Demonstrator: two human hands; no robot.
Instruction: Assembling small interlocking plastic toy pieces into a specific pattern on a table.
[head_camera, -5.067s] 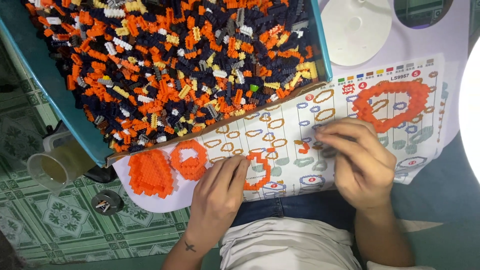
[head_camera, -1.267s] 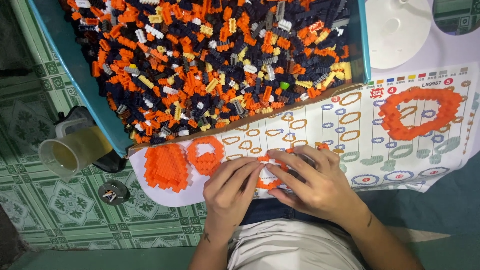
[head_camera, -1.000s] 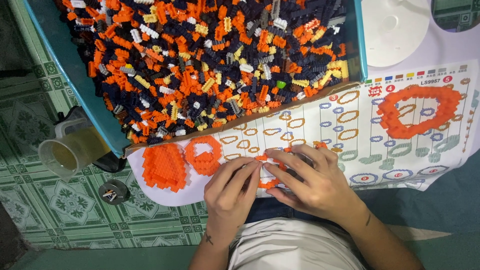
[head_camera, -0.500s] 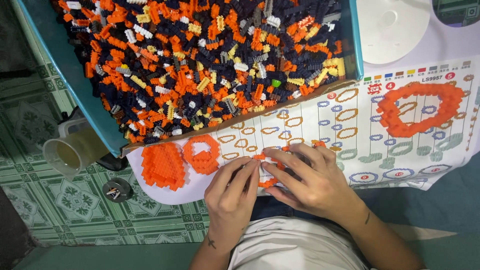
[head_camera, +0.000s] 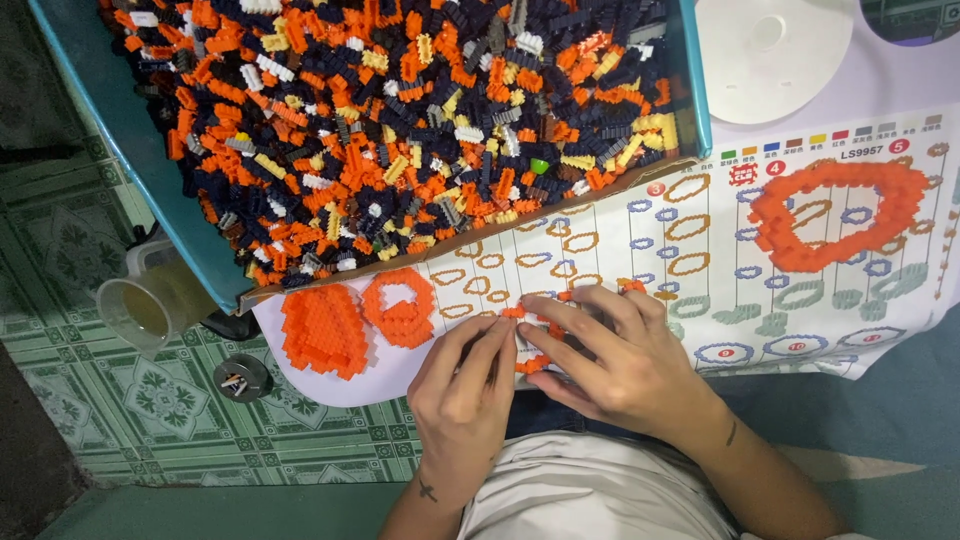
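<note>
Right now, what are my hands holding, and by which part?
Both hands, left hand and right hand, pinch a small orange brick ring on the instruction sheet, fingers on its upper edge. Most of it is hidden.

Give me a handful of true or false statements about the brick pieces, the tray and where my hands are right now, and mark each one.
1. Both hands, left hand and right hand, meet over a small orange brick ring on the instruction sheet. True.
2. The blue tray holds only orange bricks. False: dark blue, yellow, white and grey ones are mixed in.
3. A solid orange brick oval lies left of an open orange ring. True.
4. The largest orange ring lies inside the tray. False: it lies on the sheet, at the right.
5. A clear plastic cup stands on the sheet. False: it sits beside the tray's lower left corner, over the tiled floor.
</note>
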